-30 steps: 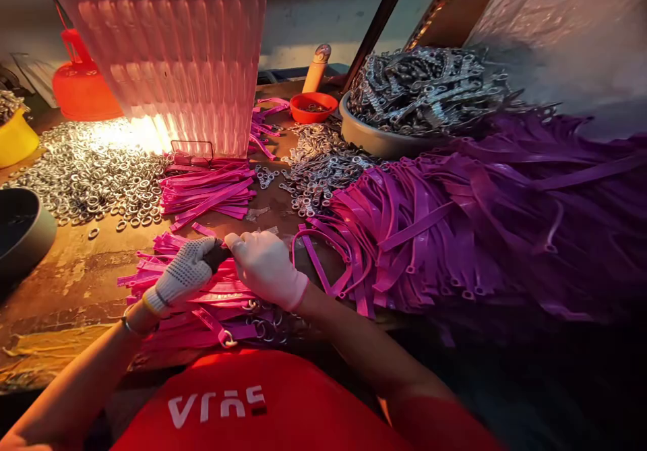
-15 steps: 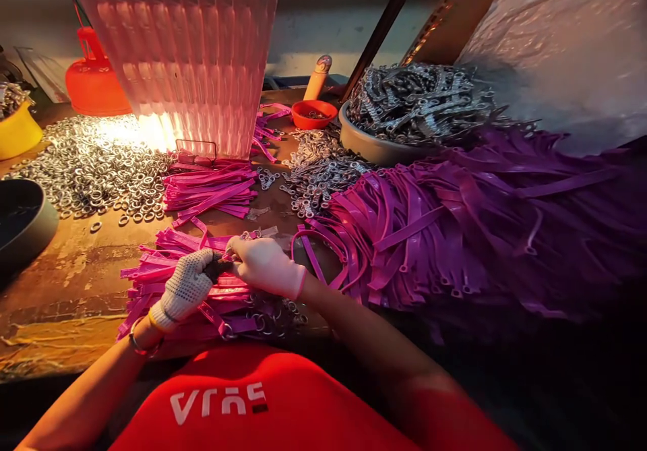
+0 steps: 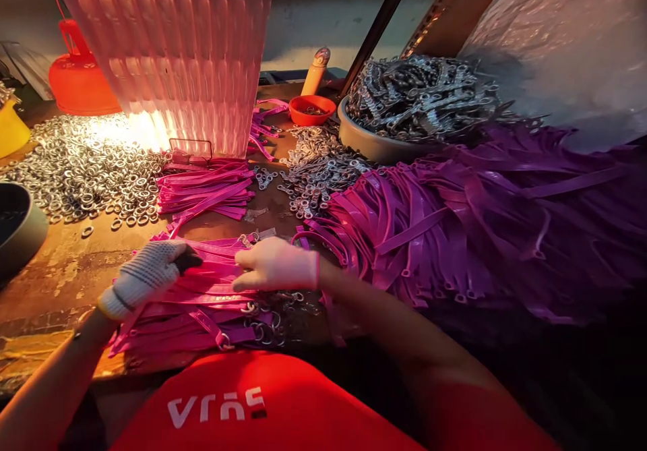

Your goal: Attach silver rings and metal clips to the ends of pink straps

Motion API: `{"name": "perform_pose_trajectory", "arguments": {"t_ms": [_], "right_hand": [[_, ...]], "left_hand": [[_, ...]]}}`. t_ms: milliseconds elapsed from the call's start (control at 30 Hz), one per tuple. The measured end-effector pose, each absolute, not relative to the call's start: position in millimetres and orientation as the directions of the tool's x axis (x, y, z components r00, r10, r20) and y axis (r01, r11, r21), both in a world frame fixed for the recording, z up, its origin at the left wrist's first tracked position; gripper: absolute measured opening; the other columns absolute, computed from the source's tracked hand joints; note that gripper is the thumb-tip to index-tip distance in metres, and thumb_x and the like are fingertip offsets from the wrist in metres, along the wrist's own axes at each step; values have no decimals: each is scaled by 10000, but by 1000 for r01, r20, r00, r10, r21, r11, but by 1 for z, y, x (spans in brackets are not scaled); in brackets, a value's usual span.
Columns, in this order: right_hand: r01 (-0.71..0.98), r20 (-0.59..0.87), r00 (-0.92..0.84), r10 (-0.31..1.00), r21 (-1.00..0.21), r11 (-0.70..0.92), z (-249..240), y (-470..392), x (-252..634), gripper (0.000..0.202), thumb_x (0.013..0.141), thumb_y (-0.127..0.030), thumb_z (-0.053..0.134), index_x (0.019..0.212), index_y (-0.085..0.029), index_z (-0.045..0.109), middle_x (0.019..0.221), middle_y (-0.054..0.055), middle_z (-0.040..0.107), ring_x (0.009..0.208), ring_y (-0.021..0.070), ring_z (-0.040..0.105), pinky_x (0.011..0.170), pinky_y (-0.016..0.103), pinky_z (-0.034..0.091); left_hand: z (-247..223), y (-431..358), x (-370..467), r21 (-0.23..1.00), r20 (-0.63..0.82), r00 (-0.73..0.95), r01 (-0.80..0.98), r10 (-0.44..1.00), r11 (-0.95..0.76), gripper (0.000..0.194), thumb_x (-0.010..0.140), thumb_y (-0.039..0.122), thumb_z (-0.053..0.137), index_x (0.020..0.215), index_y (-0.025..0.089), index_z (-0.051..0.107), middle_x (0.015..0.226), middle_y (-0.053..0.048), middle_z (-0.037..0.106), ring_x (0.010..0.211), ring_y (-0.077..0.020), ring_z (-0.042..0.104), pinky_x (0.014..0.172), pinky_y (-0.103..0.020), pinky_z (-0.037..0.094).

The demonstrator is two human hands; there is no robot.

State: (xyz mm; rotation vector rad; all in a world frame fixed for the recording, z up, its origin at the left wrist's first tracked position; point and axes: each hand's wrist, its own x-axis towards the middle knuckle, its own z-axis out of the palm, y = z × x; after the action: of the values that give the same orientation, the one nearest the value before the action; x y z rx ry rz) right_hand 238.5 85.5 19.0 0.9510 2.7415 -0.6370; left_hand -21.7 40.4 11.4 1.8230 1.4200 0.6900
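Note:
My left hand (image 3: 146, 272), in a white dotted glove, is over the left part of a pile of pink straps (image 3: 217, 296). Its fingers are curled together beside a dark tip at the thumb; what they hold, if anything, is hidden. To the right, apart from it, my right hand (image 3: 278, 265) in a plain white glove points left over the same pile, slightly blurred. Its thumb and forefinger are apart with nothing visible between them. Metal rings (image 3: 267, 326) show at the right ends of several straps. A second bundle of pink straps (image 3: 205, 188) lies farther back.
Loose metal rings (image 3: 85, 168) are heaped at the left, near a red lamp (image 3: 83, 77) and a dark bowl (image 3: 23, 225). A ribbed translucent panel (image 3: 187, 60) stands behind. Rightward are small metal links (image 3: 323, 178), a heaped basin (image 3: 368, 144) and many purple straps (image 3: 429, 235).
My hands were together over the strap pile and have separated. The left hand moved left, and the right hand shifted slightly right with its thumb and forefinger parted. The view shifted slightly.

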Motion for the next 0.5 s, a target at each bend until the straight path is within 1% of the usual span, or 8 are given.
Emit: {"name": "perform_pose_trajectory", "arguments": {"t_ms": [67,100,133,200,267,333,367,500], "right_hand": [[555,-356,-832,425,-545,629,21,123,254,454,924,-591,540,901,-190,752,847,30,751,776,174,647,647,247,380],[567,-335,-819,466,-599,565,18,145,261,447,926,-580,538,912,-193,760,879,16,753,802,164,647,680,234,399],[639,-302,-741,600,-590,493,14,169,266,429,923,-559,548,934,-191,767,895,12,755,813,161,646,693,227,410],[851,-169,-362,917,-461,251,-2,216,269,325,869,-487,641,947,-198,769,937,15,768,857,166,659,725,215,422],[911,-92,-169,981,-394,120,-24,254,263,327,896,-370,604,1105,-156,736,1117,98,753,997,214,661,812,249,434],[932,-48,-68,997,-361,46,-47,279,253,398,897,-305,591,1239,-122,676,1213,160,719,1085,252,650,873,286,440],[935,-33,-39,999,-354,25,-58,287,248,423,897,-281,585,1280,-114,649,1231,175,710,1109,263,646,893,300,443],[935,5,19,1000,-354,-16,-90,296,241,413,929,-218,510,1319,-133,614,1236,170,710,1126,262,646,923,319,451]], "left_hand": [[11,42,-35,829,-68,178,557,982,-44,164,801,326,751,867,184,801,810,-70,751,690,-171,633,635,-251,467],[9,42,-37,864,-108,128,502,986,30,222,813,371,751,919,182,799,815,-70,746,625,-142,600,575,-233,449],[8,42,-37,913,-163,58,388,985,128,282,818,418,751,955,175,792,803,-66,735,536,-105,534,493,-213,402],[5,42,-29,944,-325,-39,49,945,327,389,835,502,728,1016,160,769,816,-68,721,440,-56,428,381,-184,294],[5,43,-16,844,-477,-10,-286,879,454,484,851,570,688,1060,137,748,921,-109,731,510,-80,540,383,-176,357],[6,46,-5,711,-533,95,-489,841,506,544,866,609,649,1077,115,734,1070,-161,724,797,-185,699,557,-234,550],[6,47,-1,664,-530,143,-543,836,514,558,878,617,625,1081,108,727,1129,-180,713,951,-238,709,690,-291,604],[1,44,1,605,-485,220,-614,847,506,444,905,507,620,1060,103,722,1197,-197,705,1210,-329,639,986,-457,568]]}}
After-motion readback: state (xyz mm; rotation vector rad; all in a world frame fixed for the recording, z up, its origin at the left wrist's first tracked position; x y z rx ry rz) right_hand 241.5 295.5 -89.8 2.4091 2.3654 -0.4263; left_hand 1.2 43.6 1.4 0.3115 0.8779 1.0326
